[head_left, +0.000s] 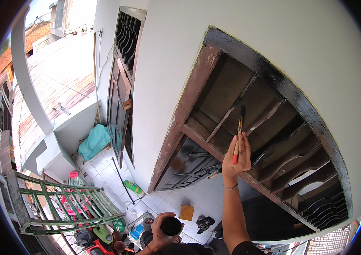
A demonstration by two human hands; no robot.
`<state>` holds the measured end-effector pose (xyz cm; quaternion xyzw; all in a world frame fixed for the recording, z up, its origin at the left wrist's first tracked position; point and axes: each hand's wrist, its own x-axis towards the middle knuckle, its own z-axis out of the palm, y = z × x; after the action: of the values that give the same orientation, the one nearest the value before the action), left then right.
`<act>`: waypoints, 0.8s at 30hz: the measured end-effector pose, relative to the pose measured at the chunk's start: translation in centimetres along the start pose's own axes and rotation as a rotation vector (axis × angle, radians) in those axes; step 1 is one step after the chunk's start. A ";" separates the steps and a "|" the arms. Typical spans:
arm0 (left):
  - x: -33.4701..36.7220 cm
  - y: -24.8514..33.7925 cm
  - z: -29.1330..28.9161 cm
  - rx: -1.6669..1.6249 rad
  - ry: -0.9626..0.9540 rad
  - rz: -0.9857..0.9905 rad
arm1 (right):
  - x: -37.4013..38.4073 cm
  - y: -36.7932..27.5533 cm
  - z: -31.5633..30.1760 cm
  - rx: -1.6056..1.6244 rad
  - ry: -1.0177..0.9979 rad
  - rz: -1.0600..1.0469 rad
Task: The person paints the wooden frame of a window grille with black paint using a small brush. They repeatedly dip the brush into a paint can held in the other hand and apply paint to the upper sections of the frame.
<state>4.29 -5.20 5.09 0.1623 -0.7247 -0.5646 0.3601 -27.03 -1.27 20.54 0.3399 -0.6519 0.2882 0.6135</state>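
My right hand (238, 157) is raised and closed around a paintbrush (241, 123) with a red-ended handle. The brush's dark bristles point up, in front of the slatted opening above a doorway; whether they touch a slat I cannot tell. Low in the view, my left hand (159, 231) grips a small round container (171, 226) that looks black inside. Along the top, the wooden frame (265, 63) is coated black, while its left post (184, 106) is worn brown. Some wavy slats (267, 115) are brown with bare patches, others dark.
A green metal rack (61, 204) stands at the lower left. On the white tiled floor lie a green bottle (133, 187), a yellowish-brown square (186, 212) and a black crumpled bag (205, 224). Beyond are a teal cover (95, 142) and another brown door (119, 102).
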 end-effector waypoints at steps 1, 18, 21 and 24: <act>-0.1 -0.2 -0.2 -0.009 0.000 0.002 | -0.1 -0.5 0.5 0.011 0.034 0.065; 0.4 -0.7 0.0 -0.084 0.005 -0.104 | -1.0 -6.2 6.6 0.194 0.139 0.341; 0.6 -0.8 -0.2 -0.021 0.032 -0.061 | -1.7 -6.6 6.5 0.200 0.182 0.339; 0.1 -1.7 0.1 -0.181 0.045 -0.242 | -1.6 -6.6 6.6 0.152 0.227 0.398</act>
<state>3.90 -5.70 3.56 0.2280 -0.6377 -0.6630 0.3190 -25.76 -10.36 18.17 0.2153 -0.6093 0.4878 0.5868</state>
